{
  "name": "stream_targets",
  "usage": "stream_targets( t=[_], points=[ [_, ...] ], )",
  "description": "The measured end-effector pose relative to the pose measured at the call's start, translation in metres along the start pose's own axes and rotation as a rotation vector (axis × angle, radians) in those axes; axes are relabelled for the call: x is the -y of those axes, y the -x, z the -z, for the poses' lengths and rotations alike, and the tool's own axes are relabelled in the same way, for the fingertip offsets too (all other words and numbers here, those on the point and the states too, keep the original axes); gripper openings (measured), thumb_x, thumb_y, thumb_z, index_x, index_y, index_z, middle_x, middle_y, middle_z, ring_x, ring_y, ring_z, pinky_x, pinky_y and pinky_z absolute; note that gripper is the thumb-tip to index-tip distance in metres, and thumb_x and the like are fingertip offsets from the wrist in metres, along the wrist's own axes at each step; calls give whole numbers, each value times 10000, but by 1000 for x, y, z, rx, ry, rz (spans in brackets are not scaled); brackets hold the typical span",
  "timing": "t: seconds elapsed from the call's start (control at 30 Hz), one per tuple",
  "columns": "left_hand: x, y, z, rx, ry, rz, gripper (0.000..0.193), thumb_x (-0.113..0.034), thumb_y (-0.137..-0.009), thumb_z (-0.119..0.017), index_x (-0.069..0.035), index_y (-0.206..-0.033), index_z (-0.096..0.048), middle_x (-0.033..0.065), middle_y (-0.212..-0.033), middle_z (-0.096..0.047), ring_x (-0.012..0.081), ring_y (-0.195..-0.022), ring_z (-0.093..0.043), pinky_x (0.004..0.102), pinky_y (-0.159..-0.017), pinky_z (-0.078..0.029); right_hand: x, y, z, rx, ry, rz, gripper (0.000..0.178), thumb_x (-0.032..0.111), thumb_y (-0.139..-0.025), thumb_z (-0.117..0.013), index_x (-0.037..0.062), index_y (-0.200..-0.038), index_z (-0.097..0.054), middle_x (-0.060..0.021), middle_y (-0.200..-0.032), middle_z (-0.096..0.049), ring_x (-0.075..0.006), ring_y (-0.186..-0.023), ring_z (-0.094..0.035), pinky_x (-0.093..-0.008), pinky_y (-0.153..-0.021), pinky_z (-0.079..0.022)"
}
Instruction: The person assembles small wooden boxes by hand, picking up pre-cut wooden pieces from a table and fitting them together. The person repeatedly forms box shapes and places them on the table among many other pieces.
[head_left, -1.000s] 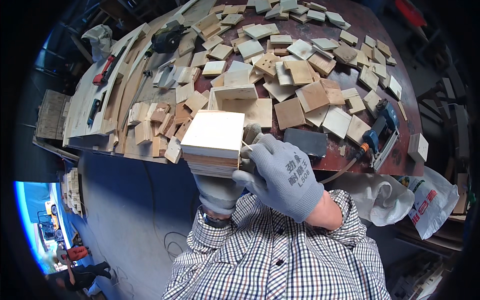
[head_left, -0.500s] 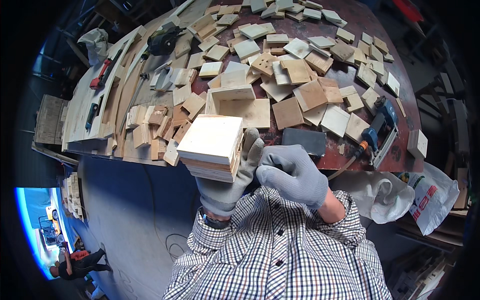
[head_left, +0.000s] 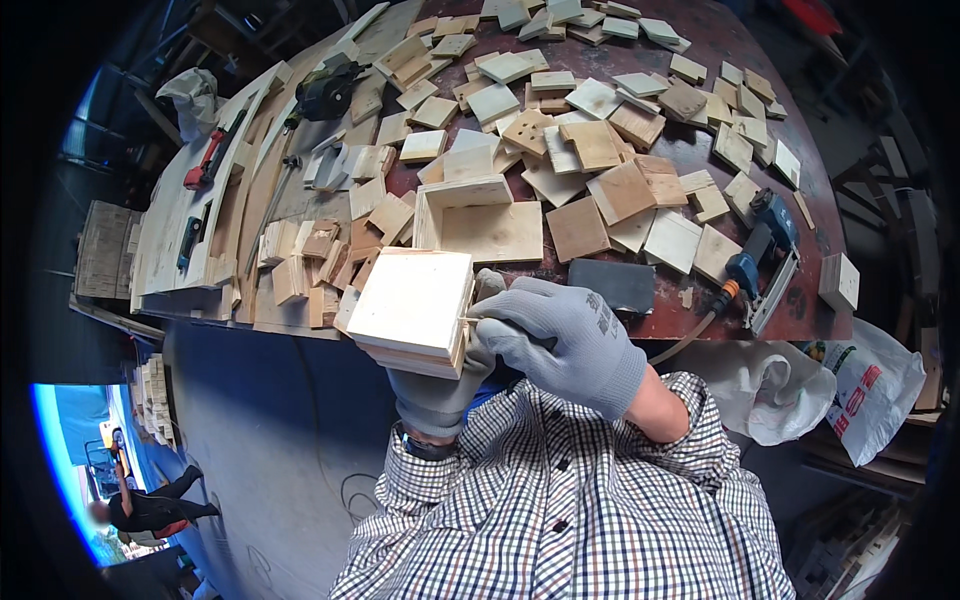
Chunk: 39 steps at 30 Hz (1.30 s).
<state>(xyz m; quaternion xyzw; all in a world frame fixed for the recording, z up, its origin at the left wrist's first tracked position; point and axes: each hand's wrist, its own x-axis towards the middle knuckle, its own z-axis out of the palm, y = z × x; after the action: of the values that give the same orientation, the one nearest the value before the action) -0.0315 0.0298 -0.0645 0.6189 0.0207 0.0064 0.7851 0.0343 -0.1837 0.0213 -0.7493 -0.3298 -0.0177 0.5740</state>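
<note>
A stack of square wooden pieces (head_left: 412, 302) rests in my left hand (head_left: 436, 402), held in front of the bench edge. That gloved hand supports it from below and along the right side, with most of its fingers hidden. My gloved right hand (head_left: 572, 342) reaches to the stack's right edge with fingertips pinched together. Something thin and pale may be between them, too small to name. Just beyond the stack, a box-like corner of joined boards (head_left: 490, 232) stands on the red bench (head_left: 690, 322).
Loose wooden squares (head_left: 577, 227) cover much of the bench. A dark flat pad (head_left: 612, 287) lies near its front edge. At right is a blue nail gun (head_left: 760, 250) with a hose. Long boards (head_left: 170, 235) and tools lie left. A person (head_left: 165, 505) is at far lower left.
My right hand has moved left and its fingertips now meet the stack's right edge. The stack has come slightly lower and to the left.
</note>
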Motion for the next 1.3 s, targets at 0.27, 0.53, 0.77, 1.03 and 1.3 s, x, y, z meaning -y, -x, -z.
stream_targets(
  t=[0.27, 0.53, 0.77, 1.03, 1.3],
  points=[
    [-35, -19, -18, -8, 1626, 331, 769, -496, -1007, -641, 36, -1515, -415, 295, -1443, -487, 409, -1308, -558, 526, -1098, -535, -3, 13, 33, 429, -251, -228, 312, 346, -965, -717, 38, -990, -759, -140, -914, -733, -288, -822, -729, -378, -749, -574],
    [-33, -6, 13, -233, 406, -197, 650, -430, -1002, -542, -20, -1502, -472, 213, -1483, -554, 298, -1359, -583, 507, -1111, -524, -57, 51, 39, 480, 286, -655, 464, 493, -996, -653, 62, -1139, -748, -136, -973, -751, -318, -874, -737, -441, -838, -559],
    [-58, -10, -23, -33, -918, -768, 1127, -383, -738, -919, -20, -1574, -257, 232, -1483, -459, 374, -1377, -488, 507, -1153, -440, -24, 35, 15, 271, -152, -97, 1160, 415, -801, -911, 5, -1644, -227, -230, -1557, -415, -346, -1499, -394, -442, -1222, -364],
    [-50, -13, -45, 48, -958, -888, 1234, -342, -778, -943, -40, -1634, -107, 254, -1512, -364, 444, -1412, -464, 538, -1116, -509, -18, 39, 2, 33, -272, -81, 1134, 346, -731, -969, -35, -1582, -323, -220, -1522, -459, -316, -1436, -480, -429, -1196, -397],
    [-49, -15, -30, 197, -854, -861, 1389, -472, -700, -973, -45, -1661, -66, 289, -1556, -359, 448, -1436, -448, 519, -1141, -461, -21, 46, 14, 21, -327, -76, 1075, 283, -718, -964, -9, -1576, -386, -168, -1528, -512, -266, -1410, -519, -411, -1193, -390]
  ],
)
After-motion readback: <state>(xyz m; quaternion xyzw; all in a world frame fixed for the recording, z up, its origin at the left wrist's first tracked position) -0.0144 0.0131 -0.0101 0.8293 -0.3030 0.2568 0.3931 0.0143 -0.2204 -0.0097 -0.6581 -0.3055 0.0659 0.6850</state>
